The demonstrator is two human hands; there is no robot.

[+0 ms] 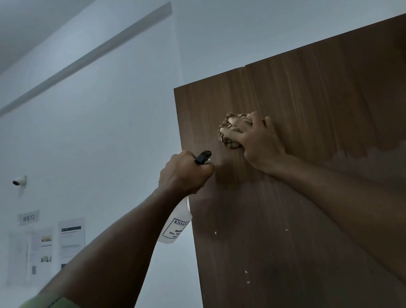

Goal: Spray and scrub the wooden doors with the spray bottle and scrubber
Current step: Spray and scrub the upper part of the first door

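Note:
A dark brown wooden door (pixel 323 113) fills the right half of the view. My right hand (pixel 258 142) presses a brownish scrubber (pixel 229 128) against its upper left part, fingers curled over it. My left hand (pixel 184 175) grips the neck of a white spray bottle (pixel 175 227). The bottle's black nozzle (pixel 203 157) points at the door, just below and left of the scrubber. The bottle body hangs beside the door's left edge. A paler wet patch lies on the wood by the nozzle.
A white wall (pixel 87 135) stands left of the door, with a small camera (pixel 20 181), a "WS 13" label (pixel 28 217) and several pinned papers (pixel 49 250). White specks dot the lower door. A grey conduit strip (pixel 76 64) runs along the wall.

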